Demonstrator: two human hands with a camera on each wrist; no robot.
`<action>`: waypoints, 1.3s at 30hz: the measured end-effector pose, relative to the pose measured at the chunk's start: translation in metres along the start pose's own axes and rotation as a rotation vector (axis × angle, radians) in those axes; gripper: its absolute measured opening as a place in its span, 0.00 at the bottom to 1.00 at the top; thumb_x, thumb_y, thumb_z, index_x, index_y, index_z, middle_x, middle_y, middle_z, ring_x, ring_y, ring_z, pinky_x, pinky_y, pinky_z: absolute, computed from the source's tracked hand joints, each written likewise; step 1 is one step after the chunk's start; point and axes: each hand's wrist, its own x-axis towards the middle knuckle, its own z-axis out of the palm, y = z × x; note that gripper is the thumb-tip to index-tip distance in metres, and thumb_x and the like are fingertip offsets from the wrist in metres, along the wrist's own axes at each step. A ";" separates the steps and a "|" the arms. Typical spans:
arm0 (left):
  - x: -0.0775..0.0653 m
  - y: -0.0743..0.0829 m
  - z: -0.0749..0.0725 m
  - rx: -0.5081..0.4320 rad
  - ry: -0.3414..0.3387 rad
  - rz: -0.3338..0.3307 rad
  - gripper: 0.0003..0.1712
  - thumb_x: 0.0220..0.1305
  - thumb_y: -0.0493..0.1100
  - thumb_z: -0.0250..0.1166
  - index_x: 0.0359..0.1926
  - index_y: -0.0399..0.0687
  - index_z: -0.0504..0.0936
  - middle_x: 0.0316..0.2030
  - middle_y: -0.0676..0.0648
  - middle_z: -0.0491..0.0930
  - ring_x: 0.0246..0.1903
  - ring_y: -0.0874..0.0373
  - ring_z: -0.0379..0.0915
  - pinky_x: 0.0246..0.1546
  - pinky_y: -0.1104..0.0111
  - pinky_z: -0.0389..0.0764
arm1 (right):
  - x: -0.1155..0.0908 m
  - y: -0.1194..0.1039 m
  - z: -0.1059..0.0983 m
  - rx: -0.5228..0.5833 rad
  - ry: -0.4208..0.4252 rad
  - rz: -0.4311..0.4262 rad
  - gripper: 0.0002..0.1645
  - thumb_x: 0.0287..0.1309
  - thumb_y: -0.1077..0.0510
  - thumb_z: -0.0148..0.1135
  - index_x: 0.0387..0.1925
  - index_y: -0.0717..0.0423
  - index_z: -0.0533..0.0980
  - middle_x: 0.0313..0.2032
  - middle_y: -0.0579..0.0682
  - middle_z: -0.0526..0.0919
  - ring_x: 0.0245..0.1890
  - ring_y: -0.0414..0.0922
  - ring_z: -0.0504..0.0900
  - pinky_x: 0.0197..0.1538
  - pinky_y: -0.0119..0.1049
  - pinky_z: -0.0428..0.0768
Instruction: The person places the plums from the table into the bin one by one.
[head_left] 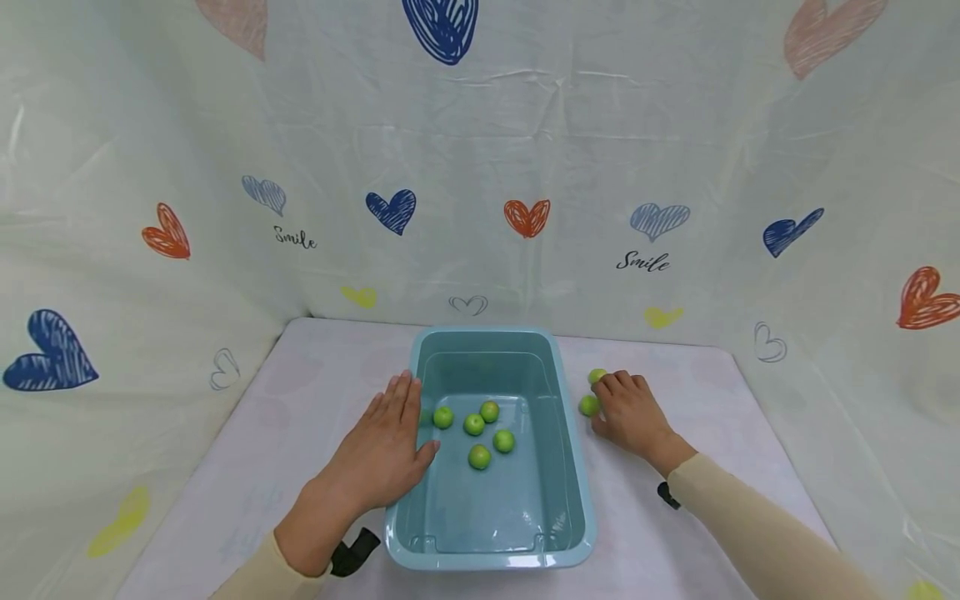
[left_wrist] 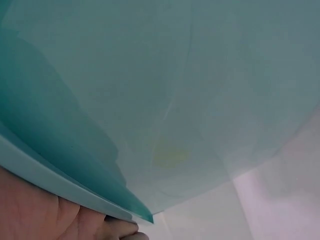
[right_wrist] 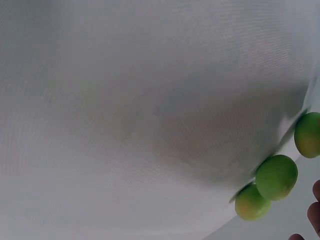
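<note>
Couple green fruits (head_left: 589, 406) are sitting just left of the right hand (head_left: 628, 415), the closer one; can't tell if it's pinching any. Left hand (head_left: 378, 452) is resting straight-fingered.

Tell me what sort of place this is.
Probably a makeshift tabletop filming booth, though the wider room isn't visible: a pale sheet printed with hearts and "Smile" surrounds a white-covered table, where a blue basin holds small green fruits.
</note>
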 end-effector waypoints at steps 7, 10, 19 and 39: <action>-0.001 0.000 -0.001 0.016 0.006 0.004 0.49 0.77 0.55 0.60 0.81 0.27 0.51 0.81 0.28 0.50 0.82 0.34 0.45 0.79 0.40 0.55 | 0.001 -0.003 0.005 -0.035 0.045 -0.045 0.27 0.52 0.49 0.80 0.46 0.58 0.77 0.47 0.55 0.82 0.49 0.54 0.76 0.52 0.53 0.76; -0.001 0.000 -0.001 0.022 0.010 0.009 0.47 0.78 0.54 0.58 0.81 0.26 0.51 0.81 0.28 0.50 0.82 0.34 0.45 0.79 0.40 0.55 | 0.002 -0.004 0.006 -0.059 0.049 -0.056 0.26 0.52 0.48 0.81 0.44 0.57 0.78 0.45 0.54 0.82 0.48 0.54 0.76 0.52 0.52 0.76; -0.002 -0.001 0.000 0.032 0.023 0.020 0.46 0.79 0.53 0.57 0.80 0.26 0.52 0.81 0.27 0.50 0.82 0.34 0.46 0.79 0.40 0.56 | 0.004 -0.005 0.008 -0.071 0.042 -0.053 0.22 0.54 0.50 0.80 0.39 0.57 0.76 0.42 0.53 0.81 0.45 0.54 0.75 0.51 0.52 0.75; -0.002 -0.003 0.002 0.013 0.017 0.019 0.47 0.79 0.55 0.56 0.81 0.27 0.50 0.81 0.28 0.49 0.82 0.35 0.44 0.79 0.41 0.55 | 0.011 0.009 -0.005 -0.057 0.167 -0.010 0.25 0.54 0.45 0.72 0.40 0.61 0.75 0.35 0.55 0.78 0.42 0.57 0.76 0.48 0.53 0.74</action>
